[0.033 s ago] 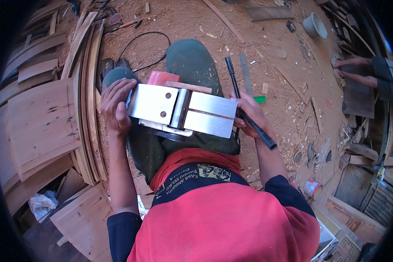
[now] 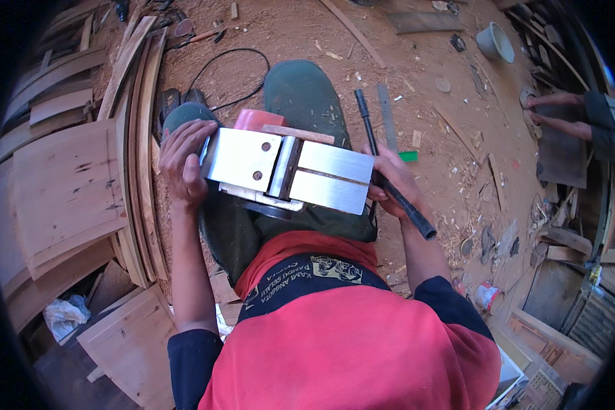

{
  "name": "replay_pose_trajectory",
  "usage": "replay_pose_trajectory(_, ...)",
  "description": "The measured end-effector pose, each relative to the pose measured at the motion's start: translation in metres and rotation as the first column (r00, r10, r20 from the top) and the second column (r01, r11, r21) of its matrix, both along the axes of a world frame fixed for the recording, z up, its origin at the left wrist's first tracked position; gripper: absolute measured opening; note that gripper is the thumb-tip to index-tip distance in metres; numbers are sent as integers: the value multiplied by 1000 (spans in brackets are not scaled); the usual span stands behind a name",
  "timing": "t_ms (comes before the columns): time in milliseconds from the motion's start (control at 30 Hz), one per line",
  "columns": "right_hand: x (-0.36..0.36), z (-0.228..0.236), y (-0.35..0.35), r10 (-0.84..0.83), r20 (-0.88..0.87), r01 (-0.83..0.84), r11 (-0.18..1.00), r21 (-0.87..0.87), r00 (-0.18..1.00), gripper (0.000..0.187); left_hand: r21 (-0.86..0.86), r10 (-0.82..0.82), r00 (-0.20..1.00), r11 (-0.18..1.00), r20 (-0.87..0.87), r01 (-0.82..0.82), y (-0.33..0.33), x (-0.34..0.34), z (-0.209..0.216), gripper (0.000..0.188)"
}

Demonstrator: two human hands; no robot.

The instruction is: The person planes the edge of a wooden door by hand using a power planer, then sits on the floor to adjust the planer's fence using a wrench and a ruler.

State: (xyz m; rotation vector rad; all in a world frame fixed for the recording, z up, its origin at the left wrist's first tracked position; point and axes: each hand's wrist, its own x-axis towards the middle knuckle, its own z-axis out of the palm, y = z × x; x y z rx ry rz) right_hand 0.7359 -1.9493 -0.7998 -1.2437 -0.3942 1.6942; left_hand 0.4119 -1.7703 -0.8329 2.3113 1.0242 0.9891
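An electric hand planer rests upside down over my lap, its bright metal sole facing up and the cutter drum lying across the gap between the two plates. My left hand is closed around its left end. At the right end my right hand grips the planer, its fingers partly hidden beneath. A black rod with thicker ends slants across the right hand; whether the fingers hold it I cannot tell. Behind the sole show a red part and a narrow brown strip.
Wooden boards and long planks stack up at my left. A black cord loops on the shaving-strewn floor. A metal ruler and green piece lie at right. Beyond are a white bucket and another person's legs.
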Motion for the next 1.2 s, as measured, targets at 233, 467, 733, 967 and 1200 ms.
replay_pose_trajectory(233,-16,29,-35,64,9,-64,998,-25,998,12,-79,-168,985,982,49,171,18,7,-3,60)
replay_pose_trajectory(467,-21,2,-75,2,-29,-4,996,-90,1000,16,-23,-326,945,945,-16,326,11,23,1,48)
replay_pose_trajectory(733,-21,4,-90,283,-46,-283,959,2,958,17,-179,-405,914,898,19,401,15,35,6,46)
replay_pose_trajectory(967,-25,-9,-110,371,-163,-388,918,-87,914,18,-256,-491,871,845,-25,469,15,41,3,40)
replay_pose_trajectory(1200,12,-20,-101,56,-53,-61,992,-112,997,23,9,-321,941,946,-105,324,-5,30,0,27)
